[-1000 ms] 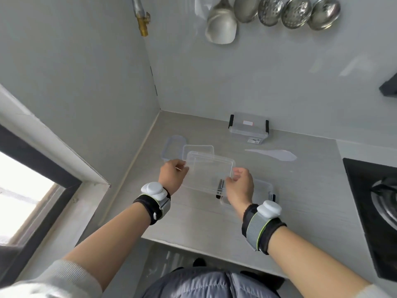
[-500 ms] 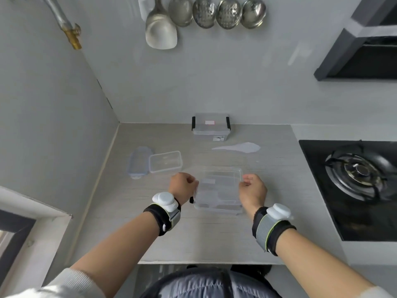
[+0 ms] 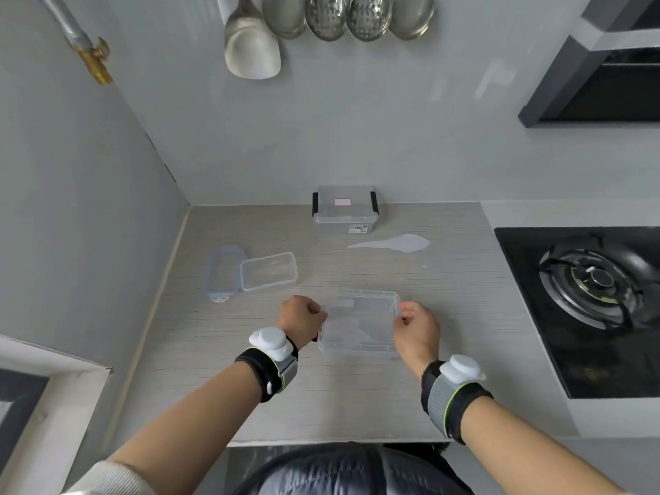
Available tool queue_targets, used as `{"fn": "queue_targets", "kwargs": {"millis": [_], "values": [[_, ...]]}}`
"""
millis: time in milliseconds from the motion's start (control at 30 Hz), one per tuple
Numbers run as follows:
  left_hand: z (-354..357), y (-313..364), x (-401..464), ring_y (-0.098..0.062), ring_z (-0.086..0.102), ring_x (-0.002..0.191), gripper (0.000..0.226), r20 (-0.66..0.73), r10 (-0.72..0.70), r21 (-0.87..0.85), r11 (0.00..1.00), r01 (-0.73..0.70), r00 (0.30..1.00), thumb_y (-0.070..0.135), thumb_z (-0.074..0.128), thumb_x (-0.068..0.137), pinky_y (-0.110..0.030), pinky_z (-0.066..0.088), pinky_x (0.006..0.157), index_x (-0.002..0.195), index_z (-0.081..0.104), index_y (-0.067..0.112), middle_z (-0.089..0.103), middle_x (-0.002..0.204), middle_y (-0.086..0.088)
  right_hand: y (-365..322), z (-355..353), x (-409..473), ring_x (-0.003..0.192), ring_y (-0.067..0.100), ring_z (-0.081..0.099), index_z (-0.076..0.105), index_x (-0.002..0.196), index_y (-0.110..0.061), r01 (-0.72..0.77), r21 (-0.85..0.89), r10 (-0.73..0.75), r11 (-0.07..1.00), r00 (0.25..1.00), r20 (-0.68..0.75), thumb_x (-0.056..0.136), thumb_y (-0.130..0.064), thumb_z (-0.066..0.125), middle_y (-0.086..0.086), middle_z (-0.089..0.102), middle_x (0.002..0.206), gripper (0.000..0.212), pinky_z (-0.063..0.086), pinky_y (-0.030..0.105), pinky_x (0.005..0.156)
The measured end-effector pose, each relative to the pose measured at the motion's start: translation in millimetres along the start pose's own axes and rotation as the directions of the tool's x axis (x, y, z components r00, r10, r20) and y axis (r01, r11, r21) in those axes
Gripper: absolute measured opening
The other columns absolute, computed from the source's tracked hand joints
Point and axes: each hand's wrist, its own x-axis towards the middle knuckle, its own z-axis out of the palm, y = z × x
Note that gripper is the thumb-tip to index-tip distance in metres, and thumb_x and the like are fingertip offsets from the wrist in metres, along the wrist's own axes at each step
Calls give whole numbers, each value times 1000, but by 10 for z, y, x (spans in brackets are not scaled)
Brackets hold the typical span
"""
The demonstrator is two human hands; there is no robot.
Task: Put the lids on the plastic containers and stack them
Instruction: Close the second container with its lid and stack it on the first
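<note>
A clear plastic container (image 3: 359, 325) sits on the counter between my hands, with a clear lid resting on its top. My left hand (image 3: 301, 319) grips its left edge with curled fingers. My right hand (image 3: 416, 328) pinches its right edge. To the left lies a small open clear container (image 3: 268, 271), touching a bluish lid (image 3: 220, 273) that lies flat beside it. A lidded container with black clips (image 3: 344, 209) stands at the back wall.
A gas hob (image 3: 589, 291) fills the counter's right side. A pale smear (image 3: 393, 242) marks the grey counter (image 3: 357, 398) near the back. Ladles and a spatula (image 3: 251, 48) hang on the wall above. A window frame (image 3: 50, 398) lies at lower left.
The view has swung right. Both hands have brought the clear lid from in front of the small container down onto the container near the middle.
</note>
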Motion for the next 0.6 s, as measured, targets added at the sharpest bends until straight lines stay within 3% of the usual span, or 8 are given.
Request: {"fn": "queue_targets", "kwargs": {"millis": [167, 333, 467, 600], "values": [[-15, 7, 8, -29, 73, 74, 13, 1, -9, -4, 1000, 9, 1000, 11, 69, 80, -33, 62, 68, 78, 71, -2, 74, 77, -13, 26, -1, -17, 92, 19, 65, 70, 106, -16, 29, -36, -28, 999, 999, 19, 87, -7, 60, 1, 67, 100, 24, 53, 31, 84], [-9, -23, 16, -25, 72, 79, 7, 8, -28, -32, 999, 28, 1000, 10, 73, 77, -39, 62, 75, 78, 67, 13, 72, 82, -6, 67, -20, -54, 89, 19, 64, 72, 100, -18, 62, -87, -59, 994, 997, 39, 85, -4, 61, 2, 66, 97, 23, 52, 30, 83], [21, -28, 30, -23, 68, 77, 10, -2, -34, -49, 998, 34, 999, 10, 74, 77, -33, 59, 74, 81, 65, 14, 68, 81, -3, 23, -66, 6, 90, 19, 66, 66, 105, -15, -41, -42, 43, 998, 997, 66, 85, -2, 63, 0, 68, 96, 24, 55, 34, 83], [35, -49, 37, -20, 64, 86, 19, -6, -32, -9, 999, 32, 999, 15, 72, 78, -29, 54, 73, 96, 66, 11, 68, 91, -2, -2, -93, 39, 99, 23, 64, 59, 114, -13, -107, -38, 109, 994, 991, 80, 84, -9, 66, 4, 67, 104, 31, 51, 34, 86]]}}
